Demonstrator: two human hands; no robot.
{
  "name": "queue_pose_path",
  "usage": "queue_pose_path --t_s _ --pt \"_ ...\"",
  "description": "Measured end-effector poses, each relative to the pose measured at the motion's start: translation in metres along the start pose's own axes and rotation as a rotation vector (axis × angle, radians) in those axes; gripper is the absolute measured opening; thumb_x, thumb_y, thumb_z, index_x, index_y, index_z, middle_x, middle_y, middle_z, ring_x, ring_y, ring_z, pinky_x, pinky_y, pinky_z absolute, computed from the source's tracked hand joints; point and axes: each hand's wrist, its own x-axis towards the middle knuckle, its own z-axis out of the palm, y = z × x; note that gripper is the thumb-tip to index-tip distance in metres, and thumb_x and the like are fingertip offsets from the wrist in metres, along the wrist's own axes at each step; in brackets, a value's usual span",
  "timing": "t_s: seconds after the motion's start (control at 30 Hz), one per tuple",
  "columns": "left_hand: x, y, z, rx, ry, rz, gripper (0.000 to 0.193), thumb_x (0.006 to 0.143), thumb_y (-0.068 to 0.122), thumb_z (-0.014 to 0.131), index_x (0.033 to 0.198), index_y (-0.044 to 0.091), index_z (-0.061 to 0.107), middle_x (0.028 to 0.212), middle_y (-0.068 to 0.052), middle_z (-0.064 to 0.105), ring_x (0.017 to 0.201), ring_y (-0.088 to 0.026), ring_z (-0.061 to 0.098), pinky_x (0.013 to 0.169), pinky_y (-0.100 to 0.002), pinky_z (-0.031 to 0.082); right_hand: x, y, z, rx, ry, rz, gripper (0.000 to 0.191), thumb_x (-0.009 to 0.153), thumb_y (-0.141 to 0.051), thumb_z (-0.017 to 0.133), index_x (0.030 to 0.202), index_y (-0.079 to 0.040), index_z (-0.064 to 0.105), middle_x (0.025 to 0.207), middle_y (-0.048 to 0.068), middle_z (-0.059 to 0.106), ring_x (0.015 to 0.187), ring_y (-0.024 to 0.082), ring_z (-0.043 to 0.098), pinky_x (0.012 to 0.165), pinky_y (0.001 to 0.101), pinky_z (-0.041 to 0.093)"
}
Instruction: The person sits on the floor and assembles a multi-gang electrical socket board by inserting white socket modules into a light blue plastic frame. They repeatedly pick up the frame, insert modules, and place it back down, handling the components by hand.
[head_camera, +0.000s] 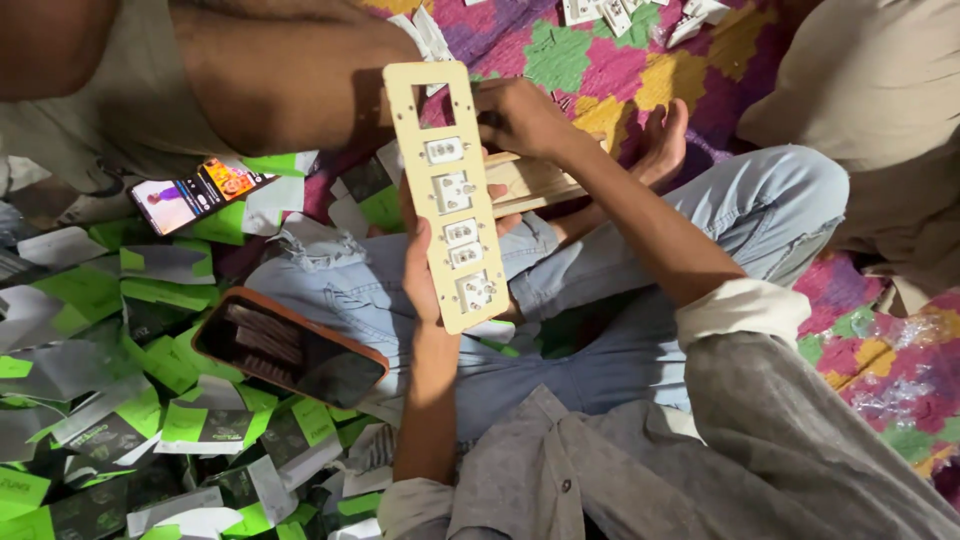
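Cream plastic switch plate (447, 190) — long, narrow, held almost upright at frame centre, top end toward 12 o'clock. Five white switch and socket modules sit in its lower cutouts; the top cutout is open. Left hand (420, 262) grips the plate from behind at its lower half, fingers wrapped on the 9 o'clock edge. Right hand (520, 115) is closed on the plate's 3 o'clock edge near the top, fingertips at the upper modules. Wooden strip (535, 182) lies behind the plate, at 3 o'clock of it, across the person's lap; whether the right hand also touches it I cannot tell. Blue jeans (600, 300) below, legs crossed on a patchwork floor mat (560, 50). Phone with orange case (290, 348) rests on the knee at 8 o'clock — screen dark. Second phone (200, 192), screen lit, lies at 9 o'clock among green and grey packaging cards (110, 400). More white modules (610, 12) at 12 o'clock.
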Motion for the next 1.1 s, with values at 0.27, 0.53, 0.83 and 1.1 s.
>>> queue_pose_path --t_s 0.27,0.53,0.83,1.1 --pt "0.003 -0.015 -0.004 0.245 -0.038 0.064 0.073 0.105 0.029 0.052 0.167 0.009 0.017 0.156 -0.029 0.046 0.128 -0.041 0.061 0.096 -0.051 0.060 -0.044 -0.018 -0.020 0.684 0.398 0.377 0.009 0.095 0.001 0.071 0.103 0.004 0.073 0.096 0.006 0.075 0.081 0.010 0.069 0.071 0.0249 0.057" --pt "0.001 -0.047 -0.016 0.359 -0.007 -0.027 0.072 0.103 0.020 0.053 0.165 0.009 0.017 0.153 -0.021 0.049 0.126 -0.036 0.062 0.097 -0.048 0.060 -0.097 -0.080 -0.046 0.805 0.571 0.204 0.009 0.093 0.005 0.076 0.095 0.004 0.066 0.101 0.009 0.073 0.093 0.012 0.069 0.085 0.0275 0.057" --pt "-0.003 -0.059 -0.020 0.440 -0.078 -0.059 0.070 0.104 0.015 0.053 0.165 0.008 0.019 0.152 -0.018 0.048 0.122 -0.030 0.061 0.098 -0.046 0.059 -0.095 -0.131 -0.069 0.372 0.474 0.191 0.019 0.096 0.000 0.076 0.115 0.002 0.075 0.107 0.011 0.076 0.095 0.017 0.074 0.085 0.0297 0.060" --pt "-0.005 -0.054 -0.014 0.431 -0.081 -0.093 0.072 0.104 0.015 0.051 0.166 0.007 0.016 0.151 -0.018 0.048 0.123 -0.029 0.060 0.098 -0.047 0.059 -0.092 -0.136 -0.072 0.172 0.450 0.108 0.016 0.096 -0.001 0.076 0.112 -0.002 0.076 0.110 0.010 0.075 0.103 0.021 0.068 0.092 0.0342 0.054"
